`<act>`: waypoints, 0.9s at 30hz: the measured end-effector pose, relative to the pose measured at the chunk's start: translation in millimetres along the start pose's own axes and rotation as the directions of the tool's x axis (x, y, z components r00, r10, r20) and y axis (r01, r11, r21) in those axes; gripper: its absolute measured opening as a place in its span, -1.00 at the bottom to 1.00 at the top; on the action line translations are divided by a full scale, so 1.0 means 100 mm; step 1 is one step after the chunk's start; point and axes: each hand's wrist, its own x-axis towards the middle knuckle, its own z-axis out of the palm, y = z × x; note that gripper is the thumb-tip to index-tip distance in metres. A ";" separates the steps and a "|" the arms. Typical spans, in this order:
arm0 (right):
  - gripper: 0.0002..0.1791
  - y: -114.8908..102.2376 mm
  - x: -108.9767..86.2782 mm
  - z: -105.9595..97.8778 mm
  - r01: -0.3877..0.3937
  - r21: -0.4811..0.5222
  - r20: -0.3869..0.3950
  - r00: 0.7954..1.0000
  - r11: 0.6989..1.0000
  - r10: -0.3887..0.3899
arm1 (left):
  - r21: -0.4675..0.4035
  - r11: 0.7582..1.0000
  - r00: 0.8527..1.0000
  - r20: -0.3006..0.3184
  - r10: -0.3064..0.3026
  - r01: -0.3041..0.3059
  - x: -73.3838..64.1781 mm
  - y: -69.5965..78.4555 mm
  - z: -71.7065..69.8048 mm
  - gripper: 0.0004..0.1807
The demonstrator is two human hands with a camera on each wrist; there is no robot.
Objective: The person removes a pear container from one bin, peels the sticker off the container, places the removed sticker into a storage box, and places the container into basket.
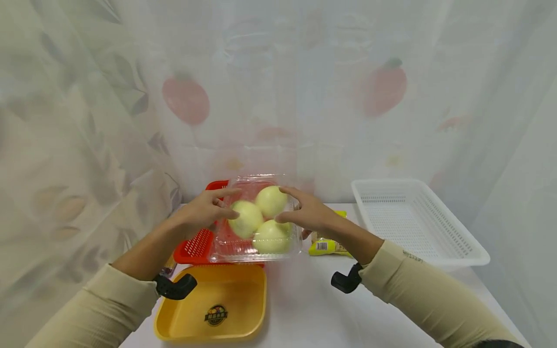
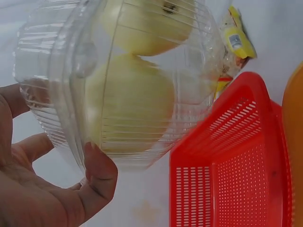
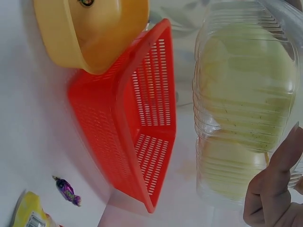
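Note:
A clear plastic clamshell box (image 1: 235,246) holds three pale yellow-green round fruits (image 1: 271,237), perhaps melons. It hangs in the air, partly over the red basket. At its left side my left hand (image 1: 204,210) grips the edge; the left wrist view shows the thumb (image 2: 100,172) on the box wall, with other fingers behind. On the opposite side my right hand (image 1: 309,211) holds the box, its fingers bent at the rim in the right wrist view. Parts of both hands' fingers are hidden behind the plastic.
A red slotted basket (image 1: 184,253) stands at the left, behind a yellow basin (image 1: 254,333). On the right sits a white basket (image 1: 370,212). Yellow snack packets (image 1: 324,247) lie near my right hand. A purple wrapped candy (image 3: 67,190) is on the table.

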 end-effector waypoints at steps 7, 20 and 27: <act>-0.11 0.02 0.20 0.13 -0.013 0.043 -0.022 1.000 0.999 0.014 | -0.041 0.998 0.999 -0.013 -0.043 0.042 0.06 -0.11 -0.12 -0.26; -0.10 0.13 0.56 0.35 -0.011 0.010 -0.001 1.000 1.000 0.011 | -0.060 0.995 0.996 -0.026 -0.083 0.081 0.23 -0.39 -0.30 -0.24; -0.09 0.21 0.68 0.45 -0.051 -0.009 -0.016 0.999 0.999 0.050 | -0.086 0.991 0.994 -0.045 -0.104 0.099 0.30 -0.56 -0.30 -0.23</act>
